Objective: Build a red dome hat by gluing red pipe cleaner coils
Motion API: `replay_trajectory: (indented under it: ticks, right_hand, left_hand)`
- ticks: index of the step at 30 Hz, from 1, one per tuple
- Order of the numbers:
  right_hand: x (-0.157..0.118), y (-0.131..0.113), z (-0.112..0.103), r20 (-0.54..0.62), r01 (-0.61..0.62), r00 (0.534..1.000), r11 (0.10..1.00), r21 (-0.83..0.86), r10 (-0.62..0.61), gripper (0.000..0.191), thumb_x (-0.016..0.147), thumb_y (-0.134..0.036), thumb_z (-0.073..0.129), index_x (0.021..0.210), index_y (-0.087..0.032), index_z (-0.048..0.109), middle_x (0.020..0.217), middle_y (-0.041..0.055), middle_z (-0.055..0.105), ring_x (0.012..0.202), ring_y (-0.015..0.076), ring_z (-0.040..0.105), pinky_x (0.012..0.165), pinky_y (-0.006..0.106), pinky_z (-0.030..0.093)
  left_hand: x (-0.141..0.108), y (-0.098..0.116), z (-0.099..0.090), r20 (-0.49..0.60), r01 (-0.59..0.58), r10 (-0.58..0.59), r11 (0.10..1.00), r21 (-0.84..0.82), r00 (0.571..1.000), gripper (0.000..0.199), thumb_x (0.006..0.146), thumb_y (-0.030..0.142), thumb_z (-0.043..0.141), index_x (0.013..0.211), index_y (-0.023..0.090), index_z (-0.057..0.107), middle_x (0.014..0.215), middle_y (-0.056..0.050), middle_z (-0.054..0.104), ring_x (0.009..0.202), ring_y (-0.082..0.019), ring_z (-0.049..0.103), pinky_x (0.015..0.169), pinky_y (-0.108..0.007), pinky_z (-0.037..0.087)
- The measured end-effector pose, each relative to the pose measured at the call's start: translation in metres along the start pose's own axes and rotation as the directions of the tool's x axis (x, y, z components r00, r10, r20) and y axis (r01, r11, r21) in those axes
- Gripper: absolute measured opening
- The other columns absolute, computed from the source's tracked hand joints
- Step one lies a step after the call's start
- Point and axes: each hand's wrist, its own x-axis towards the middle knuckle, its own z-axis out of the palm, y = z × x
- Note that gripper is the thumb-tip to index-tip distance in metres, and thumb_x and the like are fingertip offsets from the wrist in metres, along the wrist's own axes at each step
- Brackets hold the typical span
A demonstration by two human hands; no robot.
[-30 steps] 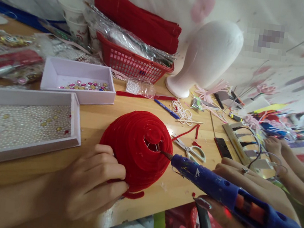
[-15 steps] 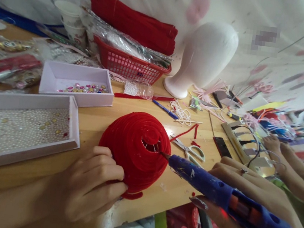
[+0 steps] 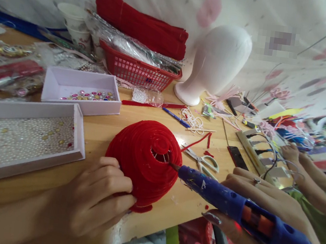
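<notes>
A red fuzzy dome (image 3: 144, 147), coiled from chenille stem over a wire frame, sits on the table; a small gap near its top shows the wires. My left hand (image 3: 105, 198) is closed on its near left edge, fingertips partly hidden under the rim. In my right hand (image 3: 273, 196) is a blue glue gun (image 3: 216, 195), its nozzle at the edge of the gap. From the dome's right side a loose red chenille strip (image 3: 197, 141) runs out past the scissors (image 3: 201, 159).
Two white trays hold pearls (image 3: 28, 140) and coloured gems (image 3: 91, 95). Behind stand a red basket (image 3: 139, 71) with red stems and a white foam head (image 3: 218, 65). A phone (image 3: 238, 158) and power strip (image 3: 258, 158) lie right, near another person's arms (image 3: 314, 178).
The view has shifted very slightly. My right hand and the glue gun stay nearly in place, the nozzle still by the gap; my left hand keeps its hold on the dome.
</notes>
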Motion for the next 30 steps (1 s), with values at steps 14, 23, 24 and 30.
replay_trajectory:
  ticks: [14,23,24,30]
  right_hand:
    - [-0.001,0.003,-0.001,0.003,-0.007,1.0,1.0,-0.002,0.007,0.019,0.089,-0.039,0.063,0.079,-0.026,0.055,0.067,-0.0005,0.065,0.056,0.0166,0.062,0.043,0.027,0.043]
    - [0.002,0.002,-0.001,-0.017,0.016,1.0,1.0,-0.019,-0.017,0.019,0.087,-0.027,0.063,0.077,-0.027,0.046,0.063,-0.0018,0.062,0.055,0.0183,0.062,0.042,0.027,0.043]
    - [0.002,0.002,-0.002,-0.019,0.021,1.0,0.999,-0.025,-0.022,0.02,0.086,-0.026,0.063,0.077,-0.027,0.046,0.063,-0.0023,0.061,0.054,0.0179,0.062,0.042,0.027,0.043]
    - [0.001,0.002,-0.002,-0.02,0.026,0.999,0.999,-0.025,-0.026,0.018,0.086,-0.026,0.063,0.08,-0.027,0.047,0.062,-0.0042,0.059,0.052,0.0153,0.059,0.044,0.025,0.044]
  left_hand:
    - [0.003,0.0,-0.008,0.062,-0.024,0.023,1.0,0.008,0.998,0.016,0.089,0.011,0.058,0.099,0.019,0.067,0.089,0.0,0.071,0.081,-0.014,0.065,0.093,-0.033,0.05]
    - [0.002,-0.002,-0.004,0.045,-0.04,0.039,0.999,0.009,0.998,0.016,0.09,0.011,0.056,0.099,0.019,0.067,0.087,-0.001,0.07,0.079,-0.013,0.063,0.091,-0.033,0.049]
    - [0.002,-0.002,-0.004,0.043,-0.042,0.042,0.999,0.006,0.998,0.016,0.09,0.01,0.056,0.098,0.019,0.067,0.088,-0.001,0.07,0.08,-0.014,0.063,0.092,-0.034,0.049]
    - [-0.001,0.0,0.003,-0.023,-0.022,0.021,0.999,-0.026,1.0,0.017,0.091,0.01,0.053,0.096,0.016,0.068,0.087,-0.004,0.068,0.08,-0.016,0.061,0.089,-0.037,0.047]
